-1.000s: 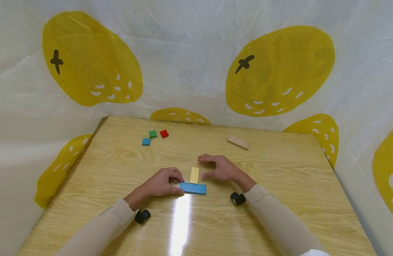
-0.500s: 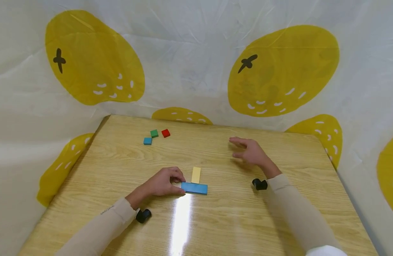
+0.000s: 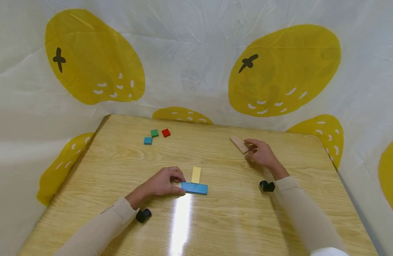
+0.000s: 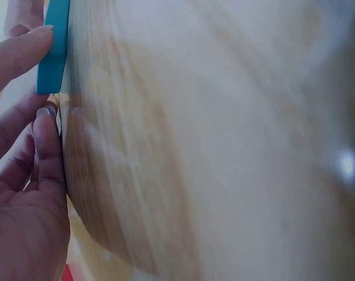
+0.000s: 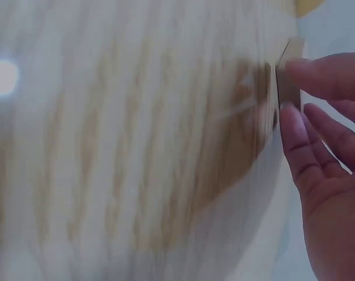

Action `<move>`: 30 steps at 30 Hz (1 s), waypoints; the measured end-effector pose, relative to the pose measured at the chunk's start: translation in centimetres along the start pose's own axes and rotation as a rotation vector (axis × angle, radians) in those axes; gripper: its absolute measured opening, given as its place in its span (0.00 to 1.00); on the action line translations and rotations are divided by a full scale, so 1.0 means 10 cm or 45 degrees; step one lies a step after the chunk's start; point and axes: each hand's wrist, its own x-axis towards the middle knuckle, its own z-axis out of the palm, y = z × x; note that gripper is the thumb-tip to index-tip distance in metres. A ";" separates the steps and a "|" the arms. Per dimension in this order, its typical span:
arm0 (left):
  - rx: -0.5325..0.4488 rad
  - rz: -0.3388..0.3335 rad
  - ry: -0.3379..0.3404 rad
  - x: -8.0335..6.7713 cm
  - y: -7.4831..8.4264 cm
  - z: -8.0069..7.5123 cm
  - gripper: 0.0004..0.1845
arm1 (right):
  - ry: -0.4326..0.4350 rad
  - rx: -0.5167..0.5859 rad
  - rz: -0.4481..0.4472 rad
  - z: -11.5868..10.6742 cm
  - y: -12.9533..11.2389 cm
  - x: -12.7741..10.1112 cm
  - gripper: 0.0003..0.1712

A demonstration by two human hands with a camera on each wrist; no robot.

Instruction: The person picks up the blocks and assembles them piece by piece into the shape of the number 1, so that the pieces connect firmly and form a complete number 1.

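The left hand pinches the flat, smooth blue block lying on the shiny wooden surface. The right hand pinches the plain wooden block farther back.

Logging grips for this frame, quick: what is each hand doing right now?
Left hand: fingers curled, holding the end of the blue block flat on the table.
Right hand: pinching the plain wooden block.
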 end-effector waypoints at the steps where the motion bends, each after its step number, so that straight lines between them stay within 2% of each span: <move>1: -0.002 0.001 0.000 0.00 0.00 0.00 0.15 | 0.002 -0.014 -0.008 0.02 0.00 0.01 0.38; 5: -0.010 -0.004 -0.003 0.00 0.00 -0.01 0.15 | -0.012 -0.083 -0.027 0.06 -0.02 0.07 0.43; 11: -0.025 -0.016 -0.009 -0.01 -0.01 0.00 0.14 | -0.123 -0.179 -0.120 0.04 0.01 0.25 0.54; 17: 0.003 -0.018 -0.015 0.00 0.02 -0.01 0.15 | -0.143 -0.216 -0.230 0.04 0.07 0.35 0.54; 23: 0.018 -0.023 -0.009 0.00 0.01 -0.02 0.15 | -0.232 -0.242 -0.232 0.04 0.03 0.38 0.60; 27: 0.005 -0.016 -0.008 0.00 0.01 -0.02 0.15 | -0.302 -0.284 -0.218 0.05 -0.02 0.42 0.60; 30: -0.006 -0.014 -0.012 0.00 0.01 -0.02 0.15 | -0.310 -0.321 -0.204 0.06 -0.03 0.44 0.59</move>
